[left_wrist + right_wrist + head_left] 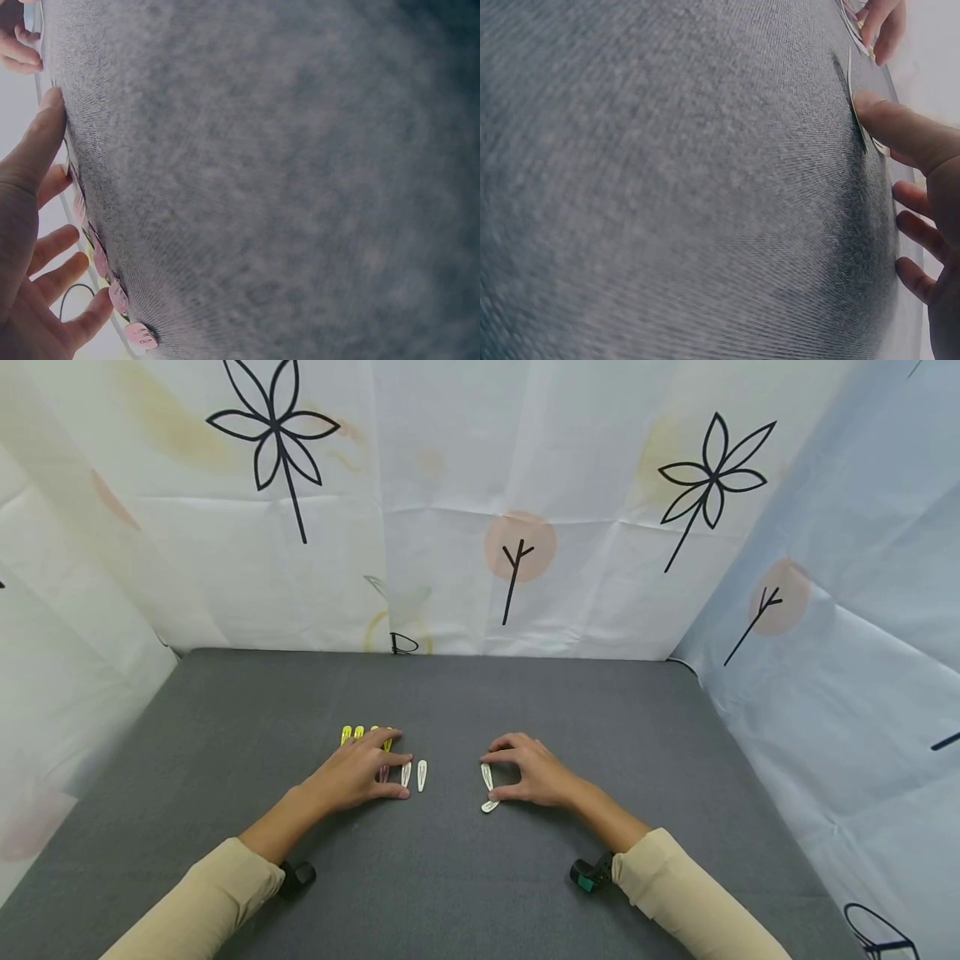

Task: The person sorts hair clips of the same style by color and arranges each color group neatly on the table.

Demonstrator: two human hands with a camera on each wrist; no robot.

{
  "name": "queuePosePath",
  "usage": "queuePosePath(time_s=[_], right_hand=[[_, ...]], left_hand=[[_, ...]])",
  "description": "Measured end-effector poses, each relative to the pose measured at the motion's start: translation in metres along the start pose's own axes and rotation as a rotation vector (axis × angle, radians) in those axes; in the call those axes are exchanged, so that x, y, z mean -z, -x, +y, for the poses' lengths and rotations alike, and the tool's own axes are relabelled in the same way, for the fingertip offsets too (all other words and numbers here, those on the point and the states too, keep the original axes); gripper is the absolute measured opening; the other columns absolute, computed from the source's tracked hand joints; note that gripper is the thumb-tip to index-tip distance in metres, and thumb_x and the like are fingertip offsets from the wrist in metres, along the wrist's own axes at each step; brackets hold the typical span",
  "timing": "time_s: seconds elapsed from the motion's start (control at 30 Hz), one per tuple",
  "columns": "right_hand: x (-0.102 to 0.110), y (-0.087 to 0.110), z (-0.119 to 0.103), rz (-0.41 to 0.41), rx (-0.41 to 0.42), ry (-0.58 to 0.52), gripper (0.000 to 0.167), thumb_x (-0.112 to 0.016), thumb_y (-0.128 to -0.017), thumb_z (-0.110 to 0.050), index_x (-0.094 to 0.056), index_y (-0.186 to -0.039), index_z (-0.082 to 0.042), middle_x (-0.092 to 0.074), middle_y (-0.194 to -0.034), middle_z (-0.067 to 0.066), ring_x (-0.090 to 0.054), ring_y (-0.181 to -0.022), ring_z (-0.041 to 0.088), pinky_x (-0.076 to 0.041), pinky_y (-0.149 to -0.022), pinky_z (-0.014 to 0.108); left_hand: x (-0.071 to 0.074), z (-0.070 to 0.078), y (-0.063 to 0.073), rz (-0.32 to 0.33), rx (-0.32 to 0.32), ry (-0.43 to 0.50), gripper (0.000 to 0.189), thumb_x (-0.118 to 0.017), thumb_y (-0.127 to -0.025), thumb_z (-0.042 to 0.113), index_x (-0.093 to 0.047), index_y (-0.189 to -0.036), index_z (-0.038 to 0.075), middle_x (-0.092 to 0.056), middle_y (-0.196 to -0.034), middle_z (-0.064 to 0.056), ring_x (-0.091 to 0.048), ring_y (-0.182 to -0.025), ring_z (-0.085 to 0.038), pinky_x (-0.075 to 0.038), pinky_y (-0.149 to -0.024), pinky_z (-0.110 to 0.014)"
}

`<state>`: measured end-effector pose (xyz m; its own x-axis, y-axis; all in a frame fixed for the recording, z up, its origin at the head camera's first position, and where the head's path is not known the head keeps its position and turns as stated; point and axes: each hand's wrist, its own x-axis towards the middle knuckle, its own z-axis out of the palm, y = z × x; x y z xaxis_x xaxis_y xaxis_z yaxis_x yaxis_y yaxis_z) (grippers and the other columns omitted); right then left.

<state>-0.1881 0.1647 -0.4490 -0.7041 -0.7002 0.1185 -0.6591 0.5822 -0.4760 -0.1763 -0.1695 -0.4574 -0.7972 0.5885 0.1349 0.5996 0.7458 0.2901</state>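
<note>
On the grey table lie several snap hair clips. My left hand (360,777) has thumb and index finger at the two ends of a white hair clip (406,775), pinching it lengthwise at the table. Just right of it lies another white hair clip (422,775). My right hand (538,774) likewise pinches a white hair clip (487,776) end to end. A further white hair clip (490,807) lies slanted by its thumb. Past the left fingers show yellow hair clips (347,733) and a purple hair clip (384,773), partly covered. Pink hair clips (118,297) run along the left fingers.
The grey table (480,893) reaches back to a pale curtain (450,460) with plant drawings, which also hangs at both sides. Black bands with small devices (592,874) sit on both wrists.
</note>
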Motion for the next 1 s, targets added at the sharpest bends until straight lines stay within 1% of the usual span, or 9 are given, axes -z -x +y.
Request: queuePosePath(time_s=[0.17,0.3,0.43,0.63,0.8,1.0], right_hand=[[0.000,-0.002,0.000,0.007,0.002,-0.006,0.048,-0.083,-0.082,-0.033,-0.071,-0.123,-0.012,-0.059,-0.127,0.008,-0.051,-0.122,0.028,-0.038,-0.098,0.054],[-0.002,-0.009,-0.002,0.033,0.004,-0.014,0.047,-0.085,-0.080,-0.032,-0.072,-0.120,-0.010,-0.060,-0.124,0.009,-0.052,-0.121,0.029,-0.039,-0.100,0.053],[-0.006,-0.018,-0.010,0.056,-0.007,-0.010,0.047,-0.086,-0.078,-0.032,-0.072,-0.118,-0.010,-0.061,-0.123,0.007,-0.053,-0.120,0.028,-0.040,-0.102,0.050],[-0.014,-0.033,-0.028,0.051,-0.036,0.016,0.049,-0.085,-0.079,-0.035,-0.072,-0.119,-0.011,-0.061,-0.123,0.006,-0.052,-0.121,0.027,-0.039,-0.102,0.051],[-0.024,-0.042,-0.038,0.057,-0.044,0.032,0.048,-0.085,-0.079,-0.038,-0.073,-0.118,-0.012,-0.060,-0.123,0.006,-0.052,-0.121,0.026,-0.039,-0.102,0.051],[-0.034,-0.049,-0.046,0.059,-0.074,0.058,0.048,-0.084,-0.079,-0.042,-0.072,-0.117,-0.015,-0.060,-0.122,0.003,-0.051,-0.121,0.024,-0.040,-0.100,0.050]], left_hand=[[0.000,0.000,0.000,0.002,-0.003,-0.002,0.057,-0.079,-0.080,0.051,-0.073,-0.123,0.014,-0.053,-0.139,-0.020,-0.049,-0.130,-0.038,-0.039,-0.094,-0.071],[0.001,0.000,0.000,0.007,-0.006,-0.002,0.057,-0.079,-0.079,0.051,-0.073,-0.123,0.014,-0.054,-0.139,-0.020,-0.050,-0.129,-0.038,-0.040,-0.094,-0.070],[0.001,0.000,0.000,0.006,-0.011,-0.012,0.057,-0.079,-0.079,0.051,-0.073,-0.122,0.014,-0.054,-0.139,-0.020,-0.050,-0.129,-0.038,-0.041,-0.094,-0.069],[0.000,-0.001,0.000,0.006,-0.010,-0.027,0.058,-0.078,-0.079,0.053,-0.074,-0.122,0.014,-0.055,-0.138,-0.020,-0.050,-0.129,-0.037,-0.042,-0.094,-0.065],[-0.001,-0.002,-0.001,-0.003,-0.001,-0.026,0.058,-0.078,-0.080,0.054,-0.073,-0.123,0.014,-0.054,-0.139,-0.020,-0.050,-0.130,-0.037,-0.041,-0.095,-0.066],[-0.001,-0.001,-0.001,-0.005,0.004,-0.030,0.059,-0.077,-0.080,0.054,-0.073,-0.123,0.015,-0.054,-0.139,-0.019,-0.050,-0.129,-0.037,-0.041,-0.094,-0.068]])
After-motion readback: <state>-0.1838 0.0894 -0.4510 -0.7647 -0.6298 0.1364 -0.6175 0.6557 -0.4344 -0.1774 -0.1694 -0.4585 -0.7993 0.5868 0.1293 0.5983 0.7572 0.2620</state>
